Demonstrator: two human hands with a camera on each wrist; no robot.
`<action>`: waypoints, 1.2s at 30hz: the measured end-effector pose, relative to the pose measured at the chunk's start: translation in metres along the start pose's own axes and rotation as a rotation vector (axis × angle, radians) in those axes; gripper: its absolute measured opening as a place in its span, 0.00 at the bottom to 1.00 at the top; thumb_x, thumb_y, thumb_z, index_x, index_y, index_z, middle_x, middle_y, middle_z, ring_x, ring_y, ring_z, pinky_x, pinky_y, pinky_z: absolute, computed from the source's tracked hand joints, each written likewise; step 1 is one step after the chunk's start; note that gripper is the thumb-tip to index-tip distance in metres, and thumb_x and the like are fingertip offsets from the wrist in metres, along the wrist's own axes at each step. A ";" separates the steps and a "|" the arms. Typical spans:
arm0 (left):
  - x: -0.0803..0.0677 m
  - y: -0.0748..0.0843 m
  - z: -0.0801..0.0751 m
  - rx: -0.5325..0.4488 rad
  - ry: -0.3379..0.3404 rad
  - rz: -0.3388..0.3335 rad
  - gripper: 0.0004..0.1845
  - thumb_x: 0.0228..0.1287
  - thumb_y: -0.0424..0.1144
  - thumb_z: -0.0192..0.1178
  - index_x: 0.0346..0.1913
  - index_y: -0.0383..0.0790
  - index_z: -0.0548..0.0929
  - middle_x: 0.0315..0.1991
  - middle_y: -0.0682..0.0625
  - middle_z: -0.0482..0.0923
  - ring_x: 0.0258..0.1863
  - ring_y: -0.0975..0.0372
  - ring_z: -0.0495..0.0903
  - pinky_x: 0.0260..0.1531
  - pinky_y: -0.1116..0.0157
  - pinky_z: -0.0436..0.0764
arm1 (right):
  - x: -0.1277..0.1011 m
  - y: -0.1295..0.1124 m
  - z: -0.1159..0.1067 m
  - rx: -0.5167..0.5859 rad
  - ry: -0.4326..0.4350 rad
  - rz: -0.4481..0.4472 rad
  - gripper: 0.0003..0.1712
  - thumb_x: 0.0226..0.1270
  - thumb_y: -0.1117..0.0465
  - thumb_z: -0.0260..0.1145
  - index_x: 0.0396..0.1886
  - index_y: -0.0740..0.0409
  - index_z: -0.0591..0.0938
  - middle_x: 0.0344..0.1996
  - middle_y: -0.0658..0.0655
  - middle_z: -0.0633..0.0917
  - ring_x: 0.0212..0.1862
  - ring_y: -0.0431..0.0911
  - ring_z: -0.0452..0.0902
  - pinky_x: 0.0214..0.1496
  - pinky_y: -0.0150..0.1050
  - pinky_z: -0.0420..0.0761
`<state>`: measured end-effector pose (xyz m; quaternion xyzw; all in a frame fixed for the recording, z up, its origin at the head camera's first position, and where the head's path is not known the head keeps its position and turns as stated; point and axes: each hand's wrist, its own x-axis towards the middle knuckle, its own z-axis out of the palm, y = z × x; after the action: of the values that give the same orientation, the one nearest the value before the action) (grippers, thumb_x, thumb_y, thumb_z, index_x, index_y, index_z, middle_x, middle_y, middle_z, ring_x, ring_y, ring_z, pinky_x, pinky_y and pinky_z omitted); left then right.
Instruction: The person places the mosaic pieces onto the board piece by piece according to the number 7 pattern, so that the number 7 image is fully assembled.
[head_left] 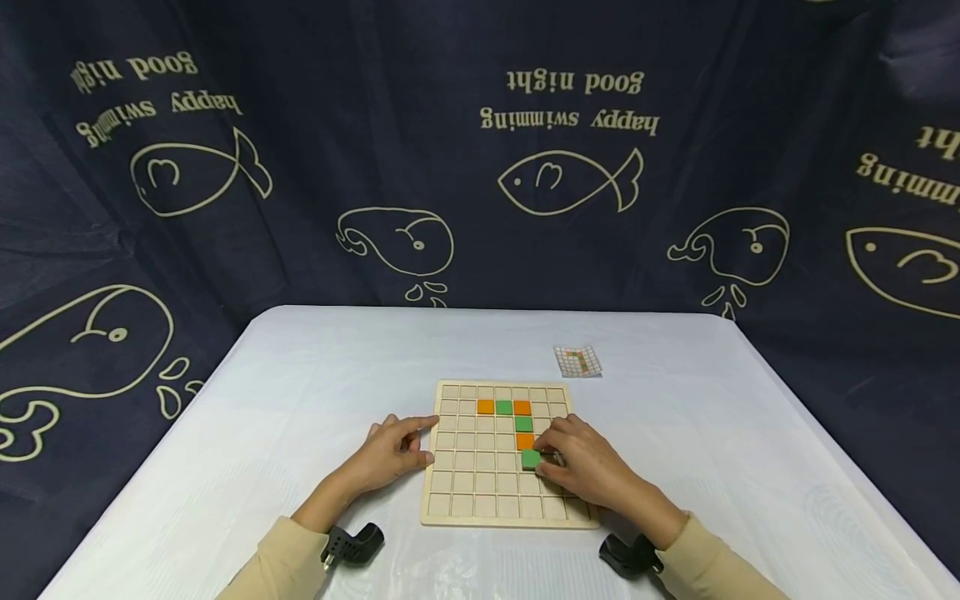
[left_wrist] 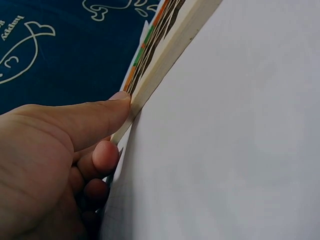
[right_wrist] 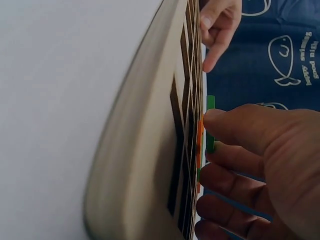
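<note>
A pale wooden grid board point(head_left: 462, 505) lies on the table. My left hand point(head_left: 386, 452) rests at its left edge, thumb and a fairly straight index finger touching the side. Over the right half of the board, my right hand point(head_left: 588, 460) pinches a green square tile point(right_wrist: 210, 102) between thumb and finger. That tile is slightly tilted, just below the lowest orange tile point(head_left: 524, 442) of a column; the right wrist view shows it raised off the board. Further orange and green tiles point(head_left: 503, 407) sit in cells above, forming a row that turns downward at its right end.
Behind the board's upper right lies a small pattern card point(head_left: 577, 362) with a coloured grid. A white cover point(head_left: 337, 358) spreads over the table. Dark cloth point(head_left: 465, 183) with fish and whale drawings hangs behind. Black devices point(head_left: 358, 546) are strapped at both wrists.
</note>
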<state>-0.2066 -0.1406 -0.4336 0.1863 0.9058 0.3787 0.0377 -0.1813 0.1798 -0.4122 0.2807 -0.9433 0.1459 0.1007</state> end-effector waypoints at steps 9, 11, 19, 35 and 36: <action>0.001 -0.001 0.000 -0.001 -0.001 0.000 0.30 0.54 0.45 0.67 0.62 0.46 0.75 0.23 0.61 0.70 0.27 0.67 0.60 0.37 0.64 0.53 | 0.003 -0.002 0.002 -0.008 0.005 0.001 0.10 0.53 0.52 0.71 0.36 0.48 0.85 0.32 0.42 0.79 0.36 0.35 0.65 0.41 0.34 0.71; 0.001 -0.001 0.000 0.001 0.000 0.002 0.30 0.54 0.45 0.67 0.62 0.47 0.75 0.23 0.61 0.70 0.27 0.67 0.60 0.37 0.64 0.53 | 0.003 -0.002 0.003 -0.012 0.008 0.000 0.10 0.53 0.52 0.71 0.36 0.47 0.85 0.32 0.42 0.79 0.36 0.35 0.65 0.40 0.33 0.71; 0.001 -0.001 0.000 0.007 0.005 0.002 0.30 0.54 0.45 0.67 0.62 0.47 0.75 0.23 0.61 0.70 0.27 0.67 0.60 0.37 0.64 0.52 | 0.004 -0.002 0.005 -0.019 0.031 -0.020 0.10 0.51 0.53 0.72 0.35 0.47 0.86 0.32 0.42 0.79 0.35 0.35 0.65 0.40 0.33 0.70; 0.001 -0.001 0.000 0.006 -0.003 0.003 0.31 0.54 0.45 0.67 0.62 0.46 0.74 0.24 0.61 0.70 0.28 0.67 0.60 0.37 0.64 0.53 | 0.001 -0.003 0.006 -0.039 0.019 0.007 0.11 0.51 0.52 0.72 0.36 0.47 0.86 0.32 0.42 0.79 0.36 0.35 0.66 0.41 0.34 0.72; 0.001 -0.001 0.000 0.005 -0.003 0.002 0.31 0.54 0.45 0.67 0.62 0.47 0.74 0.24 0.61 0.70 0.28 0.67 0.60 0.37 0.64 0.53 | 0.001 -0.003 0.005 -0.040 0.021 0.006 0.11 0.51 0.52 0.72 0.36 0.47 0.86 0.32 0.42 0.79 0.37 0.36 0.66 0.41 0.34 0.72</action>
<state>-0.2079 -0.1408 -0.4344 0.1878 0.9066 0.3759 0.0384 -0.1811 0.1753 -0.4159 0.2743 -0.9457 0.1303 0.1156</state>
